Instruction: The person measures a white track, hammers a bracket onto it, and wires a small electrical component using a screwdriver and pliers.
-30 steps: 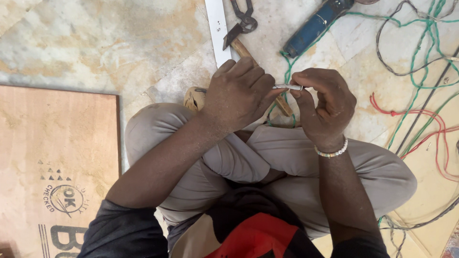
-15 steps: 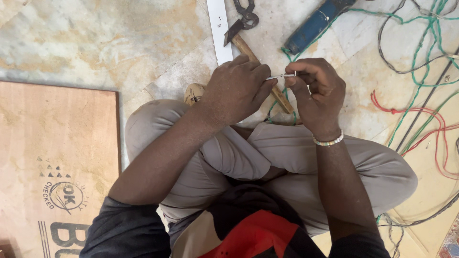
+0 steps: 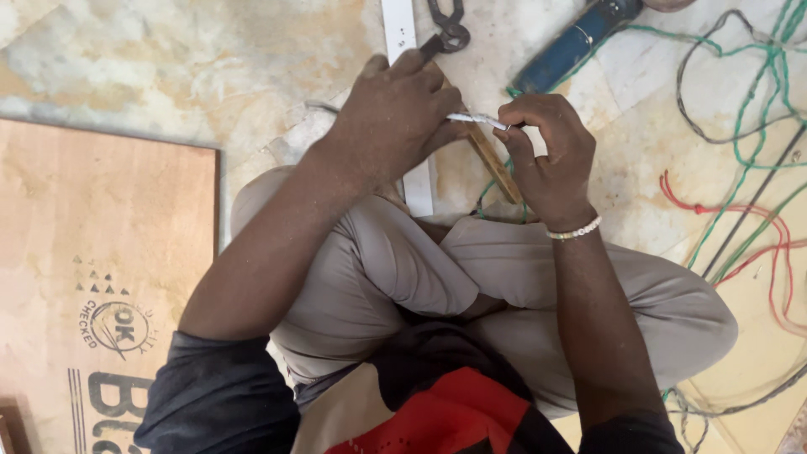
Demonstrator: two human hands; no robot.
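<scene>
— Where do we see the thin white piece [image 3: 477, 121]?
— Bridging our two hands: our left hand [image 3: 395, 118] is closed on one end, our right hand [image 3: 546, 155] pinches the other, above the wooden stick [image 3: 496, 164]

— What can't we make out?
— Our left fingers hide its end; the pliers [image 3: 445, 29] and blue tool [image 3: 580, 38] are cut off at the top edge

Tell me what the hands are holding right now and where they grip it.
A thin white wire, held between both hands: the left hand grips one end, the right hand pinches the other end with its fingertips.
</scene>
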